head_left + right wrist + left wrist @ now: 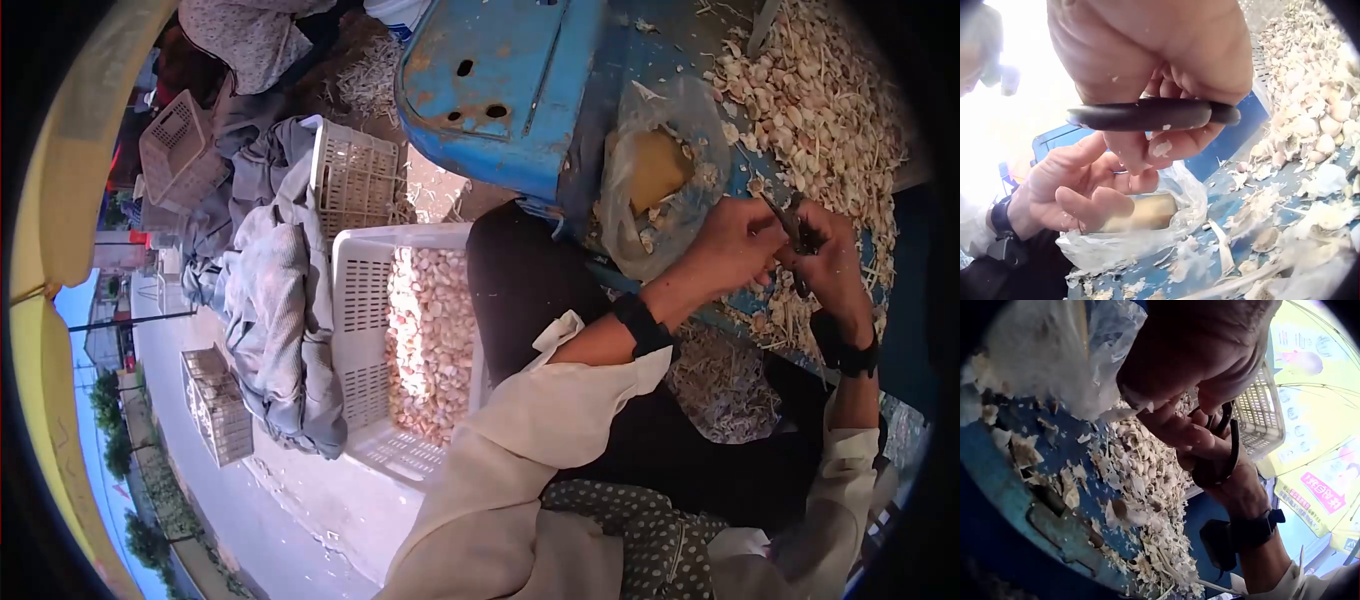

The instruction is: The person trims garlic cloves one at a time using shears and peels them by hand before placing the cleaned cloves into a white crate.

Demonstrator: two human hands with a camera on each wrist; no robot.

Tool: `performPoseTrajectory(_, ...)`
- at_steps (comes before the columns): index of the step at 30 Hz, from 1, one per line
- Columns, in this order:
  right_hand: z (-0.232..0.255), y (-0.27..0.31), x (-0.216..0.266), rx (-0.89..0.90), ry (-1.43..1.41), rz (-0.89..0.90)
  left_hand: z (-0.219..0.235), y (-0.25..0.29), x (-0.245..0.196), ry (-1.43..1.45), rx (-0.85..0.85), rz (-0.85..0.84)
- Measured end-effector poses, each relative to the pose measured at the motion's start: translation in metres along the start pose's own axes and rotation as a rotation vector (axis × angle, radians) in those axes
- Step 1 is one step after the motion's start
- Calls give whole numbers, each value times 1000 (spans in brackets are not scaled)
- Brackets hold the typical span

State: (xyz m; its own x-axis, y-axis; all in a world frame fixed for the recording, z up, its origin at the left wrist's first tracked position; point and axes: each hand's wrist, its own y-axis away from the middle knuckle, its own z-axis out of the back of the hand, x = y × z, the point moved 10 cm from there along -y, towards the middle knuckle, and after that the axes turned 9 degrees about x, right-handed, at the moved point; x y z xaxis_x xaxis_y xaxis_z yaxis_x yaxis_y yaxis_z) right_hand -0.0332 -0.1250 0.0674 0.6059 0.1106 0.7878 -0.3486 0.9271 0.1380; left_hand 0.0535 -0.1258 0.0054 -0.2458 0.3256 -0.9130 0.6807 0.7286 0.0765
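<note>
My right hand (828,262) grips dark-handled scissors (1141,115) at the blue work surface. Their curved handle loops also show against the fingers in the left wrist view. Close beside it is my left hand (1085,187), palm partly turned up and fingers bent toward the right fingertips. The right fingers hide its thumb tip, so I cannot tell whether it pinches anything. Beneath the hands, a clear plastic bag (625,225) surrounds a yellowish-brown block (662,172). Garlic cloves (800,110) lie heaped beyond the hands, with papery skins (1147,562) strewn around.
A white crate (362,300) full of cloves stands left of the person's knee. Grey cloth (270,300) drapes beside it, near another crate (355,180). A rusty blue metal piece (480,90) adjoins the work surface. Another person (245,40) sits at the upper left.
</note>
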Motion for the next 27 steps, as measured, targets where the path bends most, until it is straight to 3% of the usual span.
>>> performPoseTrajectory(2,5,6,0,-58,23,13,0,6,-6,105,-4,0)
performPoseTrajectory(3,7,9,5,-124,-117,32,0,5,-3,191,7,14)
performPoseTrajectory(6,23,21,3,-222,-50,43,0,8,-4,307,7,-17)
performPoseTrajectory(10,37,47,8,-146,248,-85,15,14,1,446,-128,-61)
performPoseTrajectory(13,29,59,7,-109,459,36,10,11,-3,489,-76,-131)
performPoseTrajectory(20,21,60,-9,-69,688,-97,4,14,-2,386,-72,-57)
performPoseTrajectory(22,23,61,-14,-118,594,-60,4,15,-4,344,-104,-53)
performPoseTrajectory(24,17,57,-20,-45,352,-34,0,13,-5,382,-127,-50)
performPoseTrajectory(27,61,35,-42,-290,288,-85,3,15,-1,489,-187,-32)
